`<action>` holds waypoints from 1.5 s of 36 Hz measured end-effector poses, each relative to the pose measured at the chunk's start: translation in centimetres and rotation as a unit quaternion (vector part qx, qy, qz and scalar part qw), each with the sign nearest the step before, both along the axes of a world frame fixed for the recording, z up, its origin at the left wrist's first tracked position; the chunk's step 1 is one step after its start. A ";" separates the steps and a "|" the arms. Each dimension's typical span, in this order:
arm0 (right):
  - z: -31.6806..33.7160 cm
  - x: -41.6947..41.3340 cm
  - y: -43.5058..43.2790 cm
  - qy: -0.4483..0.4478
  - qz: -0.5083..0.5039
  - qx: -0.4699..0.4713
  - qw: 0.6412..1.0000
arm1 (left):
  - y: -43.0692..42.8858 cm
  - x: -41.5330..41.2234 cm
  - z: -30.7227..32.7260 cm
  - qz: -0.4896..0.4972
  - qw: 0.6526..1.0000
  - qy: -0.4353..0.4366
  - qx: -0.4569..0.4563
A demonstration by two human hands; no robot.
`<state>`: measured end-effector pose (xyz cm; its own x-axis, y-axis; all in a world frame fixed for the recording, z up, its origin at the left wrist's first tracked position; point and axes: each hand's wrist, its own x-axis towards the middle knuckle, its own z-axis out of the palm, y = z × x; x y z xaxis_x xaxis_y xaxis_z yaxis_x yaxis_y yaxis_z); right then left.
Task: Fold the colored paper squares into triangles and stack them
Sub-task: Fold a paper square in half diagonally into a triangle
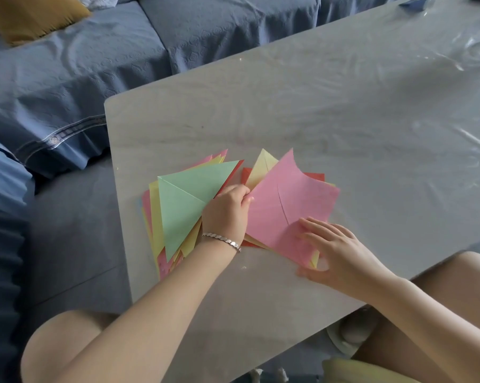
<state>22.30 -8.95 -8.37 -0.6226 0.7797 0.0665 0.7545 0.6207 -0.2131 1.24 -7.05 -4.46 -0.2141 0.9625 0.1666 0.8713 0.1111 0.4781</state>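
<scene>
A stack of folded triangles lies on the table's near left, topped by a green triangle (pixel 186 201) over yellow and pink ones. Beside it on the right sits a pile of unfolded squares, red and yellow edges showing, with a pink square (pixel 285 200) on top. The pink sheet's far corner curls upward and a short crease or slit shows in its middle. My left hand (pixel 226 211), a silver bracelet at the wrist, pinches the pink sheet's left edge. My right hand (pixel 335 251) lies flat on the sheet's near corner, fingers spread.
The pale grey table (pixel 316 111) carries a wrinkled clear plastic cover. A blue-covered sofa (pixel 67 87) with a mustard cushion (pixel 31 15) runs along the left and far side. My bare knees frame the table's near edge, with a slipper on the floor below.
</scene>
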 end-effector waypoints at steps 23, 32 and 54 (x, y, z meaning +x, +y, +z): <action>0.6 0.7 0.8 0.191 0.124 0.011 0.974 | -2.2 -4.5 0.4 0.107 0.940 -0.297 -0.133; 3.6 -0.3 1.0 0.319 0.015 -0.143 0.937 | -3.3 -4.4 0.5 0.011 0.963 -0.245 -0.115; 6.9 -3.5 -0.2 0.419 -0.159 -0.211 0.869 | -5.7 0.1 3.9 -0.124 0.962 -0.239 0.035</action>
<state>18.80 -9.19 -1.49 -0.2412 0.9687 0.0589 0.3437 0.1420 -0.9283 1.36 -12.71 -0.54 -0.0476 0.9840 0.1717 0.5451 -0.1184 0.8300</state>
